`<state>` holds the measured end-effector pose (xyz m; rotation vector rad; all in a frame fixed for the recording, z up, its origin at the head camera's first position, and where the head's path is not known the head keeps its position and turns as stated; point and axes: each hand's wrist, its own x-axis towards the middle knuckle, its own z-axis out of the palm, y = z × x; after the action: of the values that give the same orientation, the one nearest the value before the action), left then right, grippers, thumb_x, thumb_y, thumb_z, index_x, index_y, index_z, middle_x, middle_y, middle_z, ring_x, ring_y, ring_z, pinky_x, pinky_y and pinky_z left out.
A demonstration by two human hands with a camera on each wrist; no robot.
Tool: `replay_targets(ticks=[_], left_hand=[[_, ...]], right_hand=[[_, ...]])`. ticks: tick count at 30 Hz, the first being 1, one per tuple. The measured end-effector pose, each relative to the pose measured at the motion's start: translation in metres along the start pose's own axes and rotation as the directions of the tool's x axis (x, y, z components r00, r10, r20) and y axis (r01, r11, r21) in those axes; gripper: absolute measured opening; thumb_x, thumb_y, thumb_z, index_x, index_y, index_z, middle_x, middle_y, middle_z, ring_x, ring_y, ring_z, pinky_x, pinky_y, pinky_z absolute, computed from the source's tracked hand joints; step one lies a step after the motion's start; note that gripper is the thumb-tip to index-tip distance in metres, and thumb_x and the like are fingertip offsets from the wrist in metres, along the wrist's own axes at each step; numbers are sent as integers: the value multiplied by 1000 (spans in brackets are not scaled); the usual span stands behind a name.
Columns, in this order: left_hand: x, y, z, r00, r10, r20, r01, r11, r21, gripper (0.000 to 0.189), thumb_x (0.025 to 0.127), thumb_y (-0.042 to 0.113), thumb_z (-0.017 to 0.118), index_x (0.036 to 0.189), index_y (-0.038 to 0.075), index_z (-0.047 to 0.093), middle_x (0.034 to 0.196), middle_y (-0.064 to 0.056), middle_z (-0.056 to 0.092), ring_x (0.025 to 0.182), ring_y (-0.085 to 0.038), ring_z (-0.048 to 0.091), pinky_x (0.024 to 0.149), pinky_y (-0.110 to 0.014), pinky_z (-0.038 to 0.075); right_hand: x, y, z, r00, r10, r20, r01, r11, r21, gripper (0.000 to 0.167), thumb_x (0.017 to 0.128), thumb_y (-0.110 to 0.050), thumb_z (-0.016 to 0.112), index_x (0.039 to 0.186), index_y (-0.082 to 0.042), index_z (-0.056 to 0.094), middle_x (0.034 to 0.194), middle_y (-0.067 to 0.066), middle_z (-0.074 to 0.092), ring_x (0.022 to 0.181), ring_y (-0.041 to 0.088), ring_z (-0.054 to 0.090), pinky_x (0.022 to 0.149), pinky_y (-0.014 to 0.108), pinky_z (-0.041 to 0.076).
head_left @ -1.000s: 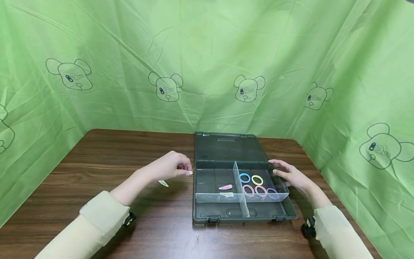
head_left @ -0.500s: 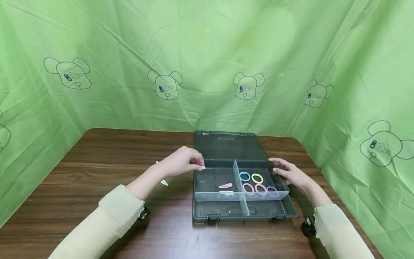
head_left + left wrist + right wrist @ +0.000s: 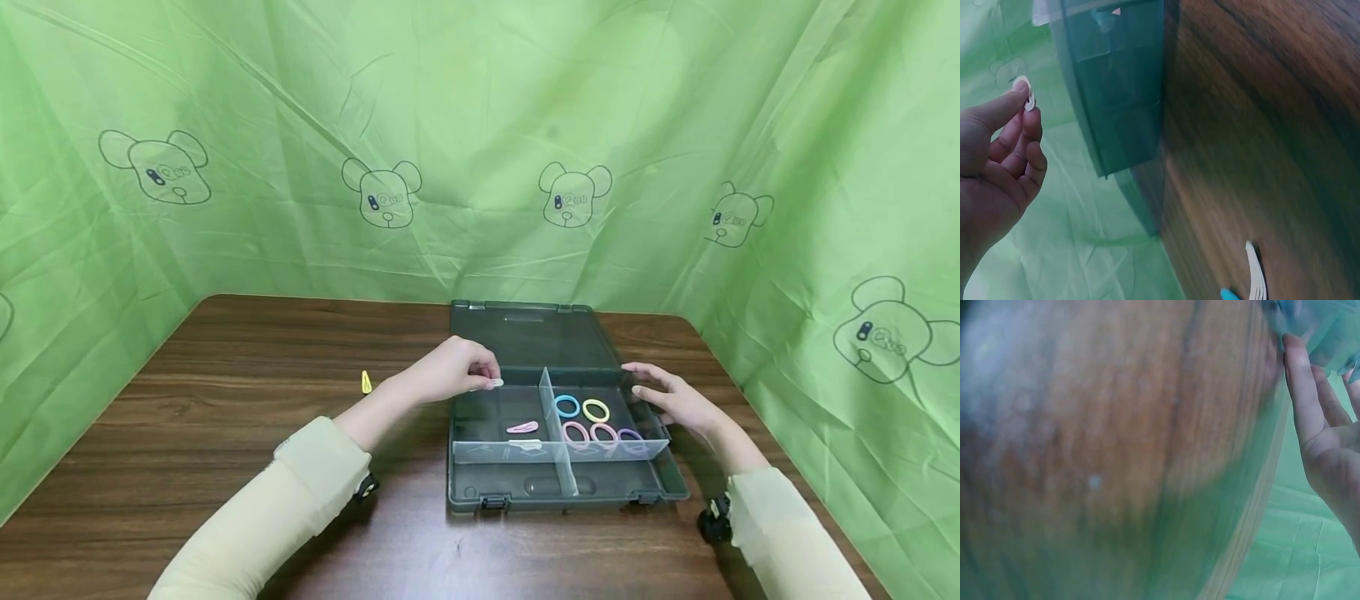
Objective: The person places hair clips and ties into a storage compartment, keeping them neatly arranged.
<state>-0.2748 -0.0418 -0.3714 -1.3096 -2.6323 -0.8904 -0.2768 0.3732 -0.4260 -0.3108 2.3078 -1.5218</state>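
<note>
My left hand (image 3: 457, 371) pinches a small white hair clip (image 3: 1030, 100) between thumb and forefinger, above the back left compartment of an open grey plastic box (image 3: 468, 505). Below it, a pink hair clip (image 3: 522, 427) and a white hair clip (image 3: 525, 445) lie in that compartment. Blue (image 3: 567, 407), yellow, pink and purple hair ties lie in the back right compartment. With relaxed fingers, my right hand (image 3: 682, 407) touches the box's right side; in the right wrist view its fingertips (image 3: 1296, 350) meet the box edge.
A yellow hair clip (image 3: 366, 382) lies on the wooden table (image 3: 225, 400) left of the box. The left wrist view shows another white clip (image 3: 1256, 272) and the tip of a blue item (image 3: 1229, 294) on the table. Green cloth (image 3: 480, 125) surrounds the table.
My left hand has moved right with the white clip, from beside the box to over its back left compartment. The yellow clip has come into sight behind the arm. The right hand stays put.
</note>
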Motion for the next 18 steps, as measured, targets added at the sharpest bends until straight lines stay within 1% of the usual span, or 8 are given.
replay_targets(ticks=[5,9,12,18], left_hand=[[8,-2,12,999,-10,38,11,1000,-22,3,81,10,73,84,11,71,72,8,64,64,-1,55,62,-17,46],[15,-3,23,998,-8,67,8,1000,-2,3,83,14,71,85,11,71,73,9,64,66,-1,54,63,-17,46],[19,-4,31,997,-10,79,9,1000,12,3,84,15,71,86,13,71,74,10,64,68,-1,55,64,-17,46],[27,-7,45,996,-5,91,5,1000,0,5,82,12,72,86,15,71,77,9,66,71,-1,57,68,-17,47]], right_hand=[[1,0,-1,1000,15,-3,-15,1000,0,52,98,-24,51,144,-14,30,130,28,42,103,23,59,71,49,55],[1,0,0,1000,11,0,-11,1000,4,53,98,-25,51,144,-13,29,129,30,42,101,23,60,71,49,55],[0,0,0,1000,4,7,-4,1000,0,54,98,-25,51,145,-11,28,129,32,41,101,24,60,71,49,55],[1,-2,0,1000,6,8,-6,1000,-10,55,97,-25,52,145,-11,28,133,31,39,106,26,57,71,48,55]])
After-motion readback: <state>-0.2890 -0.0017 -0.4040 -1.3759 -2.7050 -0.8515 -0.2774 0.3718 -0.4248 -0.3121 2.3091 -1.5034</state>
